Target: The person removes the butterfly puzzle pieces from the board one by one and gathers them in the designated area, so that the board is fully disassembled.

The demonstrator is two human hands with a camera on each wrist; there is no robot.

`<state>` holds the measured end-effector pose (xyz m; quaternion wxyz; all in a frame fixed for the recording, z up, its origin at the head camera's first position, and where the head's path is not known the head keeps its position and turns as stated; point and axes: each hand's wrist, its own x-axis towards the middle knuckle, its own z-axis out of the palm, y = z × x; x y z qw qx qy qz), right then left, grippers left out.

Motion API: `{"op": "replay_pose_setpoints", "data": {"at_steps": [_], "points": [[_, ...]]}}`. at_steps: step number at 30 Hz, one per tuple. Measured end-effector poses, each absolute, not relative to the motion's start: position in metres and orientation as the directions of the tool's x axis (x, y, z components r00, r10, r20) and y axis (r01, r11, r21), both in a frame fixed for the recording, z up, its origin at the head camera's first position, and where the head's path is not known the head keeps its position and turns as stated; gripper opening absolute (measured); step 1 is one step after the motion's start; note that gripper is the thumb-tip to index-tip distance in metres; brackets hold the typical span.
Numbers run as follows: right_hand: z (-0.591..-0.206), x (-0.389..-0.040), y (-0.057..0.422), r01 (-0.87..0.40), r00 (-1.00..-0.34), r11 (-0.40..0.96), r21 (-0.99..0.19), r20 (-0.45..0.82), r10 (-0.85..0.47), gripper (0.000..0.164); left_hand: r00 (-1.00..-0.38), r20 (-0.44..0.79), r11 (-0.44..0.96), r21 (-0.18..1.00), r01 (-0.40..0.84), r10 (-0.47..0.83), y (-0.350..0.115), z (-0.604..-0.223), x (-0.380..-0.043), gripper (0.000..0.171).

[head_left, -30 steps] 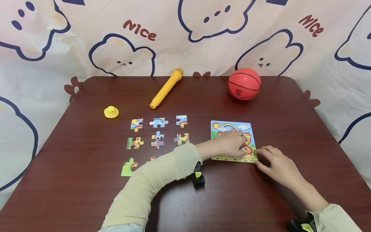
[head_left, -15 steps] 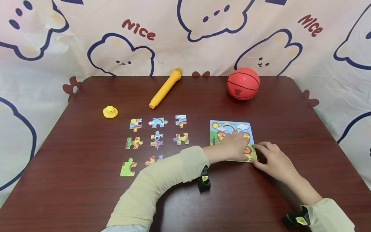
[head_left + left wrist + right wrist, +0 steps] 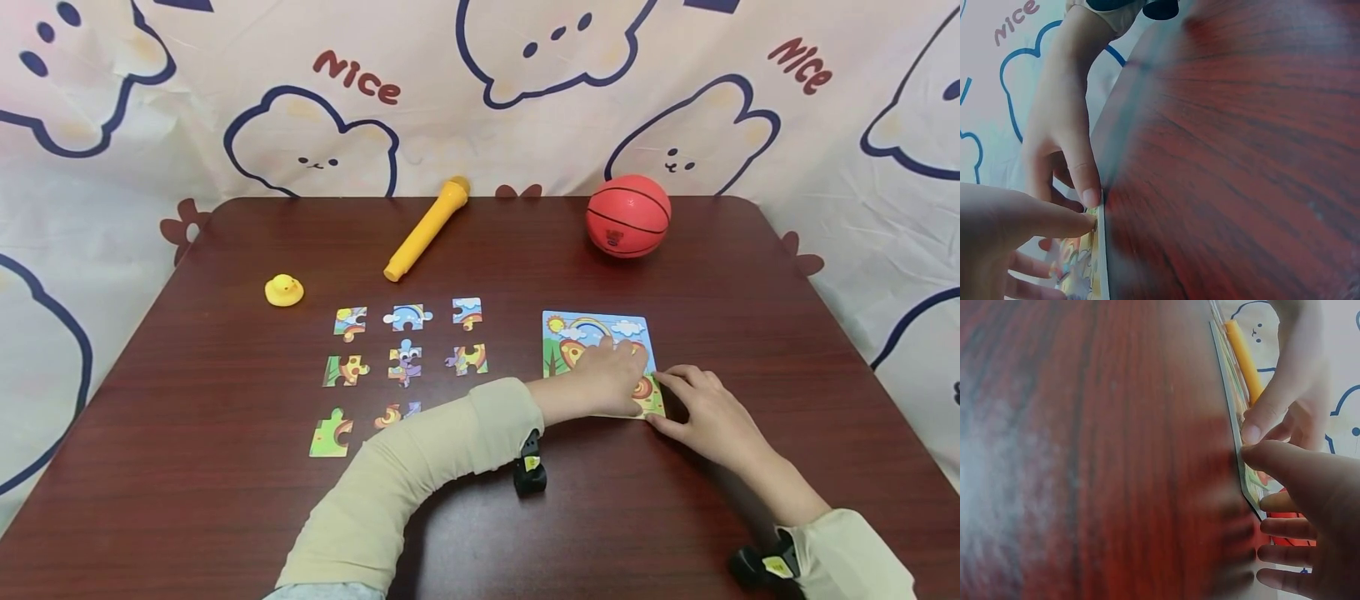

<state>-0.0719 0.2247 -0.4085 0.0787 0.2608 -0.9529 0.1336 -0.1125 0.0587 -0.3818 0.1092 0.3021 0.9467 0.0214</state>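
A square picture puzzle (image 3: 562, 343) with a sun, rainbow and butterfly lies flat on the table, right of centre. My left hand (image 3: 609, 379) rests across its lower right part, fingers extended, covering much of the picture. At the puzzle's right edge, my right hand (image 3: 716, 421) touches the side and the lower corner with fingertips and thumb. The left wrist view shows both thumbs near the puzzle's (image 3: 1082, 275) front edge, close together. Straight, spread fingers of the right hand (image 3: 1329, 494) show in the right wrist view. Whatever lies under the left palm is hidden.
Several loose jigsaw pieces (image 3: 405, 364) lie in rows to the left, some partly behind the left sleeve (image 3: 442, 433). Farther back are a yellow toy duck (image 3: 284, 290), a yellow toy microphone (image 3: 427, 229) and a red ball (image 3: 628, 216). A patterned cloth (image 3: 435, 125) hangs behind the table.
Between one second and half a second ago, my left hand shifted slightly right and its fingers spread over the puzzle. My right hand moved slightly left. Since then both have stayed nearly still.
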Motion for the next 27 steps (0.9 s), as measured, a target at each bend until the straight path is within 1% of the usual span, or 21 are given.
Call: {"op": "replay_pose_setpoints", "data": {"at_steps": [6,11,14,17,19,24,27], "points": [[-0.409,-0.072,0.224,-0.522,-0.849,0.827,-0.21,0.226,-0.478,0.049,-0.794,-0.159,0.809,0.151,0.568,0.587,0.058,-0.382,-0.113,0.055],[-0.409,-0.073,0.224,-0.511,-0.855,0.831,-0.217,0.224,-0.467,0.049,-0.787,-0.106,0.79,0.181,0.586,0.608,0.057,-0.38,-0.113,0.043],[-0.41,-0.073,0.224,-0.509,-0.857,0.832,-0.222,0.222,-0.465,0.049,-0.776,-0.041,0.765,0.207,0.609,0.629,0.056,-0.378,-0.113,0.028],[-0.41,-0.073,0.225,-0.514,-0.854,0.83,-0.218,0.225,-0.469,0.049,-0.764,0.018,0.737,0.251,0.627,0.645,0.055,-0.374,-0.112,0.01],[-0.409,-0.073,0.225,-0.517,-0.852,0.829,-0.215,0.225,-0.473,0.049,-0.758,0.043,0.72,0.28,0.635,0.651,0.054,-0.371,-0.112,0.003],[-0.408,-0.073,0.225,-0.52,-0.851,0.828,-0.21,0.218,-0.479,0.048,-0.739,0.055,0.686,0.332,0.648,0.671,0.051,-0.364,-0.113,0.004],[-0.408,-0.074,0.225,-0.52,-0.85,0.829,-0.207,0.219,-0.479,0.046,-0.74,0.067,0.666,0.387,0.637,0.669,0.045,-0.36,-0.116,0.004]]}}
